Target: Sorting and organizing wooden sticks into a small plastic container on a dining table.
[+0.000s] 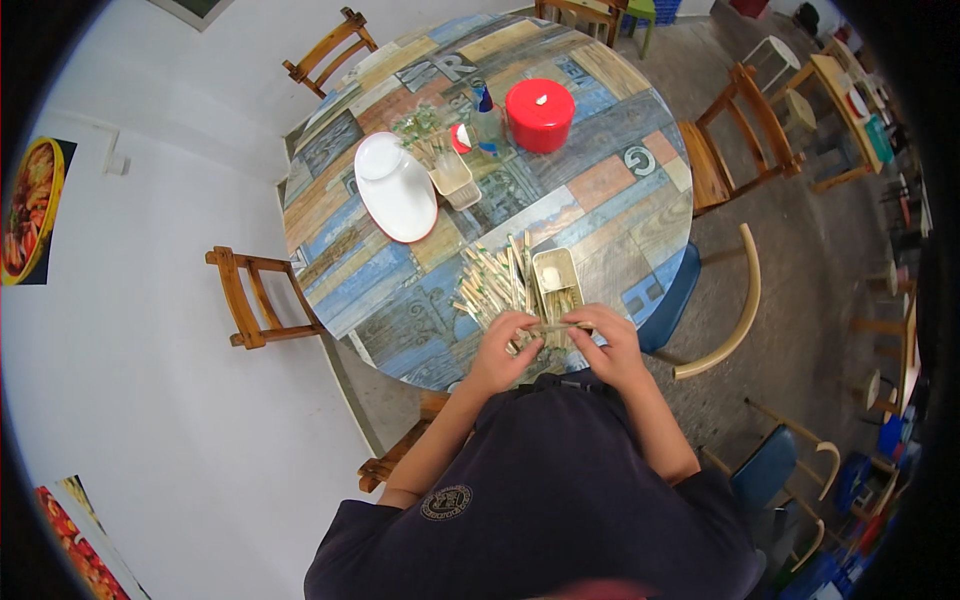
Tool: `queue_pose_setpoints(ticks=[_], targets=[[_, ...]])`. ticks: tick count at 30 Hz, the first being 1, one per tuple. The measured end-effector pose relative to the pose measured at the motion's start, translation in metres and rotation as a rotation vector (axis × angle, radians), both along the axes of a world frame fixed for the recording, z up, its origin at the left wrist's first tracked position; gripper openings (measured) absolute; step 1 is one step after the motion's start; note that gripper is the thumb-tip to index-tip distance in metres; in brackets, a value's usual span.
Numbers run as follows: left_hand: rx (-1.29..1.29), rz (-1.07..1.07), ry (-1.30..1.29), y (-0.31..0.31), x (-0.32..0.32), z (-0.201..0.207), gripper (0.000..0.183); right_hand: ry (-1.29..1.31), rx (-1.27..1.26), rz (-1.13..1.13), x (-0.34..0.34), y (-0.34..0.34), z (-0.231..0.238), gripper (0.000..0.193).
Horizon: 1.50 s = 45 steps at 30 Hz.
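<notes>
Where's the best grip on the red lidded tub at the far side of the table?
Probably around the side wall of the red lidded tub, just below the lid rim, coming from above on the near side. It stands upright and round, with a bottle close on its left, so the right and near sides look freer.

Thin wrapped stick (556, 327) between left hand (505, 345) and right hand (608, 343) too small to identify, near end of stick pile (495, 283) hidden under both hands, table (620, 215) near rim covered by torso, wall poster (30, 210) cut off at left.
</notes>
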<state>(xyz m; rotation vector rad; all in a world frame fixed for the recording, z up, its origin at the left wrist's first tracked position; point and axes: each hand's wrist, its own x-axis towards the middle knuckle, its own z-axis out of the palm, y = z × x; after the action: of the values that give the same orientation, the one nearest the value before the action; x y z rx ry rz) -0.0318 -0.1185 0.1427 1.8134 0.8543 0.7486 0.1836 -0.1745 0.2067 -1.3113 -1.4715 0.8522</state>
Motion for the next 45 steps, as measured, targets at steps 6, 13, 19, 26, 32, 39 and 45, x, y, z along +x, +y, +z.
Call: queue_pose_setpoints(ticks=[6, 13, 19, 26, 32, 39, 45], targets=[[-0.325, 0.438, 0.065, 0.003, -0.052, -0.148, 0.035, -0.074, 0.166, -0.214, 0.012, -0.001, -0.011, 0.016], [-0.242, 0.471, 0.654, -0.003, -0.081, -0.198, 0.056, -0.182, -0.180, -0.003, 0.012, 0.002, -0.060, 0.020], [-0.340, 0.405, 0.719, -0.001, -0.074, -0.201, 0.055, -0.210, -0.249, -0.017, 0.011, 0.003, -0.074, 0.022], [-0.417, 0.369, 0.773, 0.006, -0.062, -0.195, 0.046, -0.230, -0.269, -0.017, 0.012, 0.001, -0.083, 0.025], [-0.457, 0.447, 0.706, 0.009, -0.060, -0.204, 0.042, -0.264, -0.234, -0.006, 0.017, 0.003, -0.085, 0.027], [-0.507, 0.493, 0.581, 0.008, -0.071, -0.235, 0.038, -0.367, -0.214, 0.064, 0.021, 0.005, -0.114, 0.027], [-0.627, 0.494, 0.578, 0.011, -0.068, -0.230, 0.039, -0.363, -0.283, 0.070, 0.022, -0.001, -0.120, 0.027]])
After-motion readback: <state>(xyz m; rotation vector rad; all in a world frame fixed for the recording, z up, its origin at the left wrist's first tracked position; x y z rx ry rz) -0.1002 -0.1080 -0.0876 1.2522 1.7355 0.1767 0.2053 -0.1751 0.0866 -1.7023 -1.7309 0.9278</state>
